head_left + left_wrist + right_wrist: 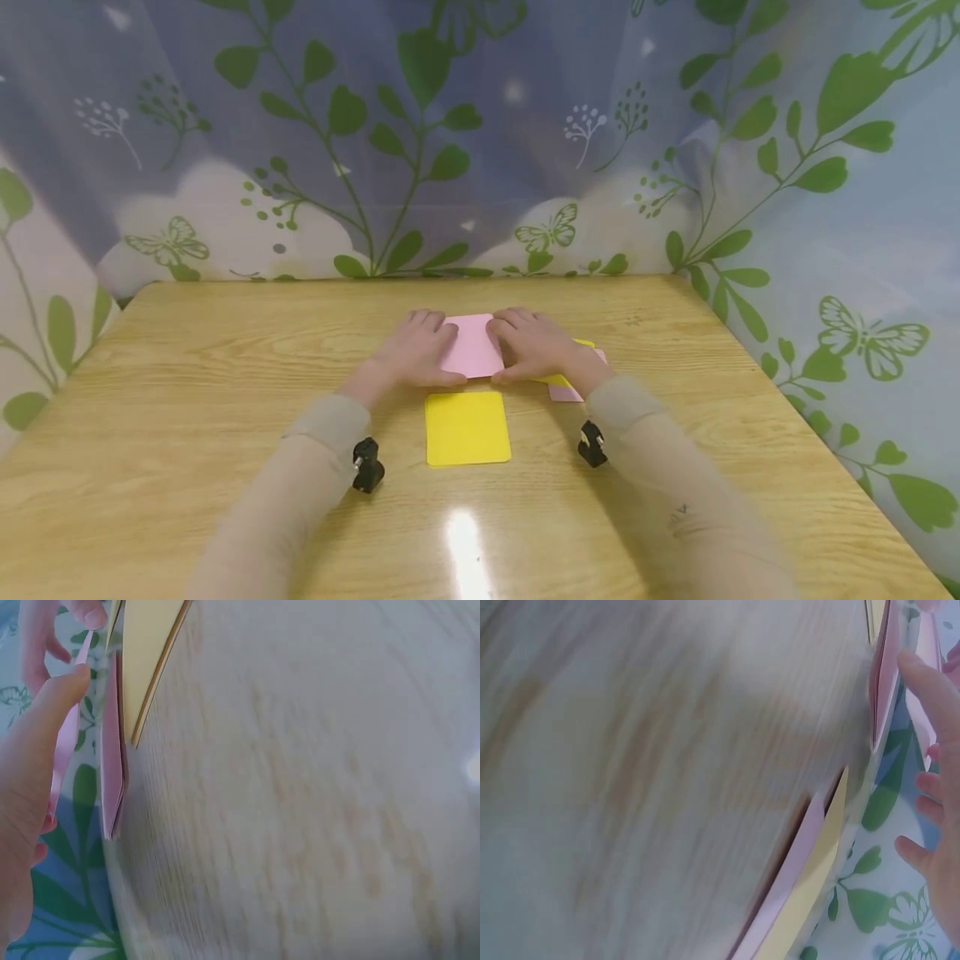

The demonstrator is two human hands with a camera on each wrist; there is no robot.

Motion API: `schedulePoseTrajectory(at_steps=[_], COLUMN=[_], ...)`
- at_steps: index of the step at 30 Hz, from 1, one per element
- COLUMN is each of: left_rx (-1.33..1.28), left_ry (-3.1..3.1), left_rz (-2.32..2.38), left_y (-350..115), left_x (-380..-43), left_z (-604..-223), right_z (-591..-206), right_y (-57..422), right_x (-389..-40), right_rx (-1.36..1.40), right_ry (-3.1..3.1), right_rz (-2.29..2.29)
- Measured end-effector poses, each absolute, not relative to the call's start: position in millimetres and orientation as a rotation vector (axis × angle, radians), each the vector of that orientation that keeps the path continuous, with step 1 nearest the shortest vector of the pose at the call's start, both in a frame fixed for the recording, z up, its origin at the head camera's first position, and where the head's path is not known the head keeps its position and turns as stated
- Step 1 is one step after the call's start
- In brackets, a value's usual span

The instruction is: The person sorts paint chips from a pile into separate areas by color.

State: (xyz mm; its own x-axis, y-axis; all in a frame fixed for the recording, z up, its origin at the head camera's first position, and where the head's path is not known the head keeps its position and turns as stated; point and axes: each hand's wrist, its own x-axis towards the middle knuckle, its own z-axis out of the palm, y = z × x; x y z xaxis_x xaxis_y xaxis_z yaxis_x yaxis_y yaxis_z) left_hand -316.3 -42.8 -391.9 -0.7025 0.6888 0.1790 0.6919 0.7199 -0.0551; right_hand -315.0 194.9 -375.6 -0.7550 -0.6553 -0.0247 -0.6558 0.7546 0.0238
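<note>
A pink square sheet point(472, 346) is held up off the table between both hands. My left hand point(416, 348) grips its left edge, thumb on the near side and fingers behind, as the left wrist view shows with the thumb point(64, 694) against the sheet point(66, 754). At the opposite edge, my right hand point(536, 343) holds the sheet between thumb and fingers. Beneath it lies a pink stack point(112, 761) on the table, also seen in the right wrist view. Nearer to me sits a neat yellow stack of square sheets point(468, 428).
Yellow and pink sheets point(564, 393) lie overlapping beneath my right wrist, partly hidden by it. The wooden table point(225, 358) ends at a patterned curtain point(495, 167) behind and at the right. A black device point(367, 467) is strapped on each wrist.
</note>
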Motion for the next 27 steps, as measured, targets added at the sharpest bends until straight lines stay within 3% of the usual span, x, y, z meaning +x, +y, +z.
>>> schedulePoseTrajectory(at_steps=[27], left_rx=[-1.069], left_ry=[-3.006], left_rz=[-0.06], left_y=[-48], left_x=[-324], left_z=[-394], right_z=[-383], right_y=[172], right_x=[-321], right_rx=[-1.009], right_ry=[2.842], right_rz=[0.111])
